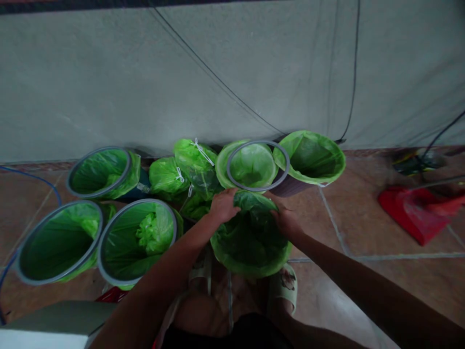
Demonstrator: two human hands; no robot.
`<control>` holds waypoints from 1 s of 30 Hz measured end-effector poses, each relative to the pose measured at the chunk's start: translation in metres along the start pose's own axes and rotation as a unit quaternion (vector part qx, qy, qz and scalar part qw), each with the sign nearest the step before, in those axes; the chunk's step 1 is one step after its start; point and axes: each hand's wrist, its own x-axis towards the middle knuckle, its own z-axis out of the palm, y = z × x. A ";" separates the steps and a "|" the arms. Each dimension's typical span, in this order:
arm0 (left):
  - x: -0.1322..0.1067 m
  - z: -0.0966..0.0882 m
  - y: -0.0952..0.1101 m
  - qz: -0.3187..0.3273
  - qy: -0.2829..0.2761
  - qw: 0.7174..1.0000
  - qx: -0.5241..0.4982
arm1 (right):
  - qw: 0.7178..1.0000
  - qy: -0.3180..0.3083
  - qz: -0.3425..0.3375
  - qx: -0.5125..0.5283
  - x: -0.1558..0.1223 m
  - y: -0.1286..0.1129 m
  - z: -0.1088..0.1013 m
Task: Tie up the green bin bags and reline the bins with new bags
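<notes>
Gripping far edge of green bag (250, 242) with fingers of left hand (223, 206) and right hand (286, 220) closed on it; probably best pulling both sides evenly, sparing the thin film.

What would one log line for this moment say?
left hand: gripping green bin liner | right hand: gripping same liner | lined bins alongside

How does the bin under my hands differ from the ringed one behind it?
The ringed bin wears a grey ring on its rim; the bin under the hands has none. The left hand and right hand grip that bin's bunched liner; the ringed bin's lies untouched. Both are lined green.
</notes>
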 end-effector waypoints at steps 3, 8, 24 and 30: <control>-0.006 -0.003 -0.013 -0.045 -0.008 0.998 -0.050 | 0.999 -0.034 0.038 -0.004 -0.026 0.015 -0.006; 0.006 0.001 -0.011 -0.084 -0.009 0.993 -0.082 | 0.999 0.018 0.040 -0.010 -0.016 0.011 -0.036; -0.005 0.030 -0.020 0.045 -0.002 0.999 -0.029 | 0.984 -0.011 -0.157 0.078 0.030 0.006 0.009; -0.014 0.025 -0.013 0.034 -0.029 0.996 0.079 | 0.989 -0.027 -0.099 0.107 0.023 -0.003 0.003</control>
